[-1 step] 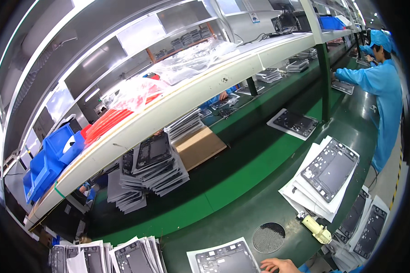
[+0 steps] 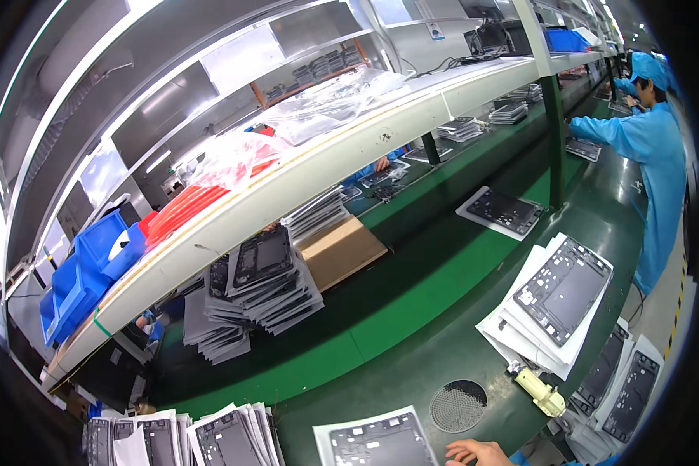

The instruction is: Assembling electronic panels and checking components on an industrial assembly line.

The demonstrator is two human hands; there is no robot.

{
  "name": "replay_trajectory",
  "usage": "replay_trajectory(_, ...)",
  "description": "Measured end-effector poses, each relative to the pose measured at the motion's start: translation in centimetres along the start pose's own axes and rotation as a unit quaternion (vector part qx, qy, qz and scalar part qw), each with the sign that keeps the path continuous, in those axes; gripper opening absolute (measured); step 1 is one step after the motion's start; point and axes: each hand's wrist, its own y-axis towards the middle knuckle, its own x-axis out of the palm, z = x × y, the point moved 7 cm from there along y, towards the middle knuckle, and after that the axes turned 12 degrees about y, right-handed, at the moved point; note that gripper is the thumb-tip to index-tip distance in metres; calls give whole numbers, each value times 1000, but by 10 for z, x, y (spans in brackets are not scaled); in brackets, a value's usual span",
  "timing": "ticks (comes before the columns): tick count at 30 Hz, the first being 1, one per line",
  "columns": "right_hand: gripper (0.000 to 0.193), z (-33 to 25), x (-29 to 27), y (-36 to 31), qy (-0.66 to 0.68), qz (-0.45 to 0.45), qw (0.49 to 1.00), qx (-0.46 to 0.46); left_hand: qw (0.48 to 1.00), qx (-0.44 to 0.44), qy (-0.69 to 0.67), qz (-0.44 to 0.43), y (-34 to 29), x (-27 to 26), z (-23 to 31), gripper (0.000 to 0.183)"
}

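At the bottom edge, a dark tablet back housing (image 2: pixel 384 446) with small white pads lies on a white sheet, its lower part cut off by the frame. Just to its right is my right hand (image 2: pixel 478 452), coming in with a blue sleeve behind it. The fingers are slightly bent and parted, pointing at the housing's edge, with nothing seen between them. Whether a fingertip touches the sheet is hard to tell. My left hand is out of view. Above my right hand, a round perforated vent (image 2: pixel 458 405) is set in the green bench.
A cream-coloured tool (image 2: pixel 539 391) lies right of the vent. Housings with white sheets are stacked at right (image 2: pixel 563 291) and stand in a row at lower left (image 2: pixel 229 439). A green belt (image 2: pixel 365 342) runs past under a shelf (image 2: pixel 287 179). A co-worker in blue (image 2: pixel 652 163) stands far right.
The housing and its sheet have shifted slightly to the left, away from my right hand. My right hand has barely moved.
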Motion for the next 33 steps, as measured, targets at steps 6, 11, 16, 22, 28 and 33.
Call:
replay_trajectory(6, 22, 1, 3, 7, -104, 29, 994, -19, 961, 38, 195, 192, -45, -120, 48, 25)
replay_trajectory(11, 22, -10, 13, 13, -186, 36, 978, -88, 928, 116, 132, 329, -88, -209, 55, 23)
replay_trajectory(16, 22, -18, 30, 6, -259, 41, 954, -143, 953, -41, 41, 296, -103, -266, -1, 18)
replay_trajectory(22, 25, -26, 85, 0, -251, -92, 956, -123, 947, -10, 87, 310, -82, -289, -39, 28)
replay_trajectory(28, 26, -58, 130, 27, -214, -206, 929, -221, 846, 224, 189, 445, -148, -270, -37, 46)
replay_trajectory(33, 42, 1, 166, 94, -379, -306, 873, -36, 955, 33, -175, 238, -130, -217, -88, 38)
